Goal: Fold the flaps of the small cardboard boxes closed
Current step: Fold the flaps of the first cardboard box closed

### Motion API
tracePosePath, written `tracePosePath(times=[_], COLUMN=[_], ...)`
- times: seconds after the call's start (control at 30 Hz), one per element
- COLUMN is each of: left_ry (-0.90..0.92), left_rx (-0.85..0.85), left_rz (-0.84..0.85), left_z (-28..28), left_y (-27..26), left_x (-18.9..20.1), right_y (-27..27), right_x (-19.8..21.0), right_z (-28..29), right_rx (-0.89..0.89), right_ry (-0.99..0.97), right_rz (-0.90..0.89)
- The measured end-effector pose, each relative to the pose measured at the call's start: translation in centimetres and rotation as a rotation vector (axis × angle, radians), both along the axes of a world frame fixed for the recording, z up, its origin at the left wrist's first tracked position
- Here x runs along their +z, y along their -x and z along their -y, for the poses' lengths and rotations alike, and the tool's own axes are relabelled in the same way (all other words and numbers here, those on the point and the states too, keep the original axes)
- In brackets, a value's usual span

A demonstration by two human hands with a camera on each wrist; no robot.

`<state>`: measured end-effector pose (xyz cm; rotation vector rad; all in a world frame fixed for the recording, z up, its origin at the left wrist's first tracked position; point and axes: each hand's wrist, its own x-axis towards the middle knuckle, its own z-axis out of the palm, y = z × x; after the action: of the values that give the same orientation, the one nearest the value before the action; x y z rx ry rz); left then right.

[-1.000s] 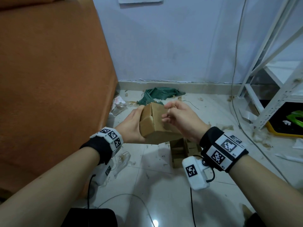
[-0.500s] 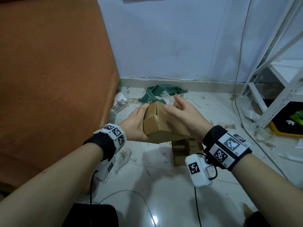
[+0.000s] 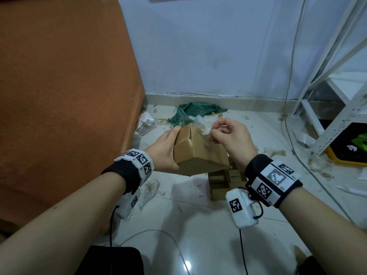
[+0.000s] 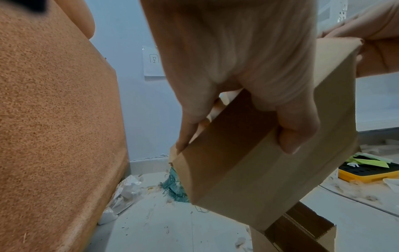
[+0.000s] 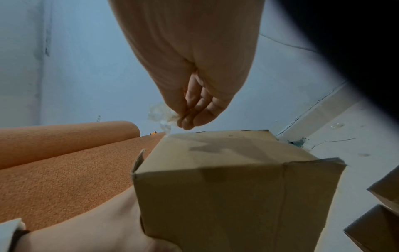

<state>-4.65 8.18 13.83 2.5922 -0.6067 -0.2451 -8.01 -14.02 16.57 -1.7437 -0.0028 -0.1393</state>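
Observation:
A small brown cardboard box [image 3: 198, 151] is held in the air above the floor, tilted, with its near end flaps folded in. My left hand [image 3: 164, 151] grips its left end, thumb on top and fingers wrapped underneath [image 4: 298, 129]. My right hand [image 3: 228, 139] hovers over the box's far top edge and pinches a crumpled strip of clear tape [image 3: 202, 126] that still clings to the box's corner [image 5: 164, 119]. The box [image 5: 226, 179] fills the lower right wrist view.
More small cardboard boxes [image 3: 222, 181] are stacked on the tiled floor below the held one. An orange mattress [image 3: 69, 96] leans at left, a green cloth [image 3: 194, 112] lies by the wall, and a white metal rack [image 3: 327, 86] with a yellow tray [image 3: 349, 149] stands at right. Scraps litter the floor.
My right hand went from lying flat on the box's top to pinching a strip of clear tape and lifting it off the far edge. The left hand kept its grip.

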Motion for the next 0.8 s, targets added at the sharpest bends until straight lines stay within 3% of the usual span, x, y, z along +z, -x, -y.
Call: tracePosePath(times=[0.17, 0.27, 0.47, 0.6, 0.8], left_ry=[-0.034, -0.207, -0.465, -0.522, -0.684], left_rx=[0.001, 0.002, -0.176, -0.246, -0.349], left_rz=[0.019, 0.109, 0.32, 0.416, 0.325], left_z=[0.1, 0.4, 1.6, 2.8, 3.8], left_y=[0.0, 0.2, 1.0, 1.3, 1.6], left_x=[0.0, 0.1, 0.8, 1.2, 1.0], right_y=[-0.7, -0.7, 0.0, 0.3, 0.1], right_x=[-0.8, -0.8, -0.4, -0.7, -0.9], right_z=[0.0, 0.0, -0.9, -1.3, -1.1], right_rx=[-0.021, -0.019, 0.104, 0.169, 0.202], right_ry=[0.127, 0.22, 0.449, 0.508, 0.646], right_rz=[-0.082, -0.103, -0.076, -0.109, -0.045])
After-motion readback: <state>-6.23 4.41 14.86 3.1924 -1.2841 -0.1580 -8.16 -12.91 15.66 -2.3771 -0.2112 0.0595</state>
